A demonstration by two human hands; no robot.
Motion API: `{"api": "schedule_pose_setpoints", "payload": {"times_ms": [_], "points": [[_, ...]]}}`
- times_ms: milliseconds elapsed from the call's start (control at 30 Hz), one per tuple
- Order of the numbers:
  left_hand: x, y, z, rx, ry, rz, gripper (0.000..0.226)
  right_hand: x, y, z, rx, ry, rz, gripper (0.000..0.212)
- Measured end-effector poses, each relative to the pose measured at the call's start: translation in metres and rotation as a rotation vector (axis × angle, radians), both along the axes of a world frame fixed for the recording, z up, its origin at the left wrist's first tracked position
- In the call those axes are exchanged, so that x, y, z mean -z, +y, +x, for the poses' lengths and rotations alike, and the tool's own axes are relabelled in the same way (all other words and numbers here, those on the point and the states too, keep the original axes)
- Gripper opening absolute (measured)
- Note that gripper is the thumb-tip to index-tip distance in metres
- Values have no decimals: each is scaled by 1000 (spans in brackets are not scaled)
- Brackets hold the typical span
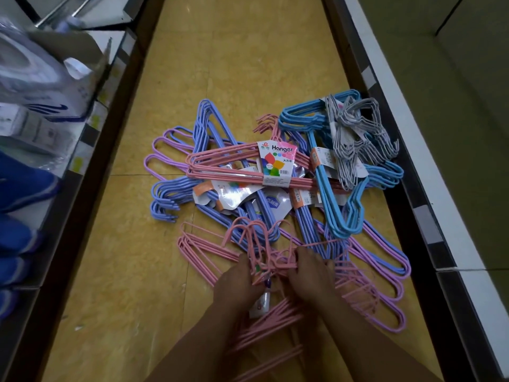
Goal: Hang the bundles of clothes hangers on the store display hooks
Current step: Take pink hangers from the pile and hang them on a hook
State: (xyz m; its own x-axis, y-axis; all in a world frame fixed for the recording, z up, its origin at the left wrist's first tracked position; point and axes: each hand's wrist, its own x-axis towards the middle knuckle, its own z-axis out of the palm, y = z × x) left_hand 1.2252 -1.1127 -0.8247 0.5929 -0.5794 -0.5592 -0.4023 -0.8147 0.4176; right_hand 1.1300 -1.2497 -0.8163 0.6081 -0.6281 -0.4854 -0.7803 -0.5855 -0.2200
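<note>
Lying in a tangled pile on the yellow floor [124,271] between two shelf units, the hanger bundles [275,172] are not yet hung, and no display hook is seen. One pink bundle [264,260] at the near edge is gripped by the left hand [238,281] and the right hand [309,274], fingers curled around its wires. Nearly all the task is judged to remain.

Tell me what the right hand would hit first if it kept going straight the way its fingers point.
The right hand points away from the person, into the pile. It would probably meet the purple hangers first, then the blue hangers; depth is unclear.
</note>
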Motion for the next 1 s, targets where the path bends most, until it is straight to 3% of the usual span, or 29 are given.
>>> {"api": "schedule_pose_setpoints", "payload": {"times_ms": [133, 267, 300, 433, 500, 633, 700, 833, 900, 1000], "points": [[-19, -4, -4, -5, -148, -9, 49, -17, 0, 6, -38, -90, -80, 46], [-55, 3, 4, 41, -203, 41, 39, -47, 5, 13, -101, -61, -233, 79], [-70, 8, 6, 63, -208, 63, 37, -59, 8, 15, -122, -21, -232, 79], [-142, 32, 3, 128, -206, 93, 32, -125, 22, 16, -285, 91, -124, 39], [-184, 43, 5, 156, -202, 102, 35, -170, 28, 17, -350, 93, -79, 32], [-265, 49, 18, 197, -173, 91, 32, -265, 37, 20, -341, 71, -90, 29], [-305, 46, 23, 227, -151, 101, 31, -311, 42, 17, -275, -33, -155, 28], [-396, 38, 36, 272, -92, 120, 26, -397, 44, 8, -167, -167, -143, 47], [-439, 37, 41, 288, -79, 115, 24, -436, 43, 8, -246, -192, -130, 56], [-499, 43, 49, 296, -103, 97, 25, -495, 46, 15, -305, -203, -26, 31]]}}
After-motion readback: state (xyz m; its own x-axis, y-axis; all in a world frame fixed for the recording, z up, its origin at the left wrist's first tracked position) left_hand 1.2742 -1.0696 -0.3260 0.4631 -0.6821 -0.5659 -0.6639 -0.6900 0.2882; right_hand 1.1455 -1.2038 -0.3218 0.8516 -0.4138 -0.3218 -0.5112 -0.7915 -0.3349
